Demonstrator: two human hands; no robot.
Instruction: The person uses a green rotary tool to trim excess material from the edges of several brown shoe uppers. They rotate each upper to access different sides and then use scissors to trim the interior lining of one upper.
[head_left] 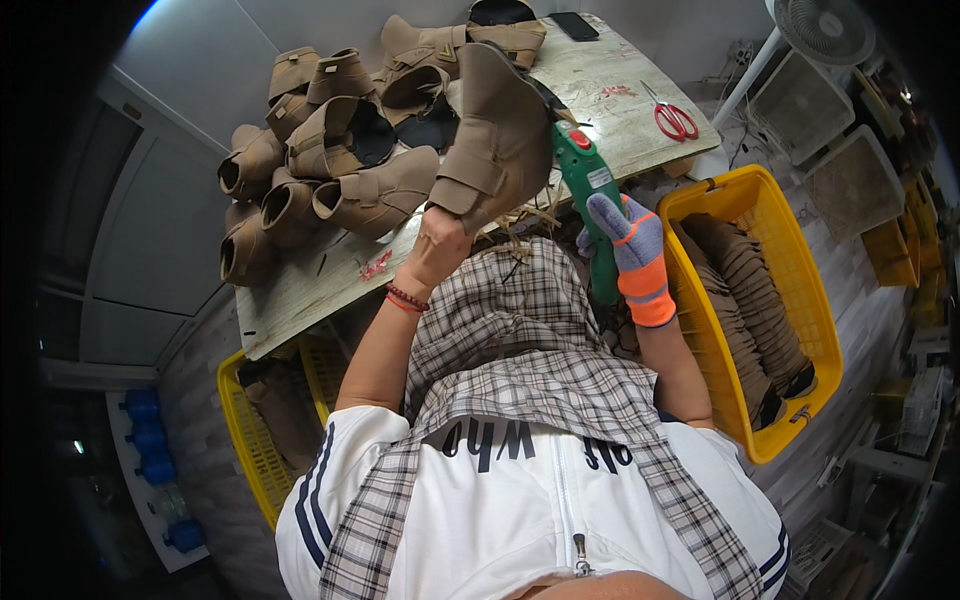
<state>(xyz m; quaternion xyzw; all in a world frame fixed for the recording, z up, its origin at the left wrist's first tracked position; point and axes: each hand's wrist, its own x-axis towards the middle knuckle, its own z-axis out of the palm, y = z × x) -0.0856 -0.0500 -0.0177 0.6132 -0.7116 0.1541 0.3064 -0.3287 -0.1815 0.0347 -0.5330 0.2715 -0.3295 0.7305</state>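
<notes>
A brown ankle boot [492, 130] with a strap across it is held up over the table's front edge, toe upward. My bare left hand [440, 245] is closed on its top opening; some of the fingers are hidden by the boot. In a grey and orange glove, my right hand [632, 250] is wrapped around a green handheld power tool [588, 185] with a red switch. The tool's far end is beside the boot's sole side, and whether they touch I cannot tell. Several similar brown ankle boots [385, 190] lie in a pile left of the held one.
Red-handled scissors [676, 122] and a dark phone [573, 26] lie on the worn table [625, 75]. A yellow basket [822, 330] of stacked brown boot pieces stands at my right, another yellow basket [250, 430] at the lower left. A fan [825, 30] stands far right.
</notes>
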